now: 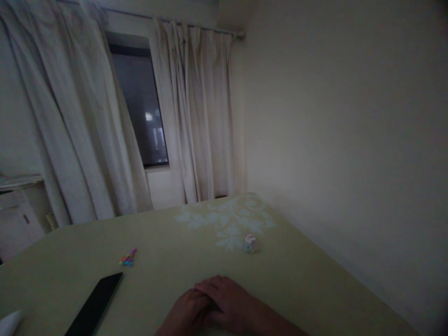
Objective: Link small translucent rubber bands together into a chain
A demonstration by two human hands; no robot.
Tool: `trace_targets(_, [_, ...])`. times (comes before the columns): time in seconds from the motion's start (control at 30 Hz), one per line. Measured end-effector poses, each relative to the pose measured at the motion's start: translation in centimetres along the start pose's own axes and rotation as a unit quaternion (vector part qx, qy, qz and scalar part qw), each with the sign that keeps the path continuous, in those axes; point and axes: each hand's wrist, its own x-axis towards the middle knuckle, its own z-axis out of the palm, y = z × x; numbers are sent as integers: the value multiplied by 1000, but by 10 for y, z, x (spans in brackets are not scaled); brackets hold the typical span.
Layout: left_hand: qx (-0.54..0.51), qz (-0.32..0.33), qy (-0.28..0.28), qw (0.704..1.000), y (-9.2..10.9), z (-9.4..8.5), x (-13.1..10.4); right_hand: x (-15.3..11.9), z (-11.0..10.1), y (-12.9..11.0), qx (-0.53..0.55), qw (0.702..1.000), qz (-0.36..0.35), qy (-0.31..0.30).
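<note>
The right hand rests over the left hand; whether either grips anything, I cannot tell. Small multicoloured pieces, best pinched lightly, lie left on the green cover, near a black slab; a small pale bundle sits right.

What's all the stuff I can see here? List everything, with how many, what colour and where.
Green cover: one, pale leaf pattern, across the foreground
Colourful pieces: several, too small to count, mixed colours, left of the hands
Flat object: one, black, lower left
Partly seen object: one, white, bottom left corner
Small item: one, whitish and pink, beyond the hands
Curtains: two, off-white, either side of window
Curtain rod: one, dark, above window
Window: one, dark, back
Cabinet: one, pale, far left
Wall: beige, right
Left hand, right hand: bare, together, bottom centre
</note>
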Motion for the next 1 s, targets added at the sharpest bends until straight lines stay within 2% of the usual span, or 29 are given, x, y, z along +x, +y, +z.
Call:
trace_targets(0.1, [24,33,13,999,-4,-1,-1,0,-15,18,-71,996,27,48])
trace_targets(0.17, [33,59,31,997,-8,0,-3,-1,-29,36,-110,984,74,116])
trace_targets(0.3, [43,72,55,995,-14,3,-5,-8,-53,78,-174,936,204,228])
trace_targets(0.37, [45,66,55,995,-15,3,-5,-13,-57,95,-187,920,262,223])
trace_targets(0.47, [54,54,44,996,-14,4,-4,-15,-55,107,-192,915,294,197])
trace_targets(0.53, [62,47,40,996,-16,5,-4,-12,-51,100,-195,916,293,191])
trace_targets(0.6, [68,25,68,995,-22,8,-5,-8,-46,83,-189,926,279,170])
trace_targets(0.67, [72,-21,121,990,-31,12,-7,-3,-39,58,-164,953,222,127])
trace_targets(0.73, [70,-66,151,984,-39,15,-10,-1,-30,33,-120,981,128,84])
trace_targets(0.83, [40,-100,130,986,-44,16,-13,0,-19,8,-70,995,49,54])
trace_targets(0.9, [17,-114,112,987,-43,15,-14,-1,-14,3,-52,997,42,50])
trace_targets(1.0, [-6,-127,107,986,-38,13,-13,-4,-13,7,-33,997,61,46])
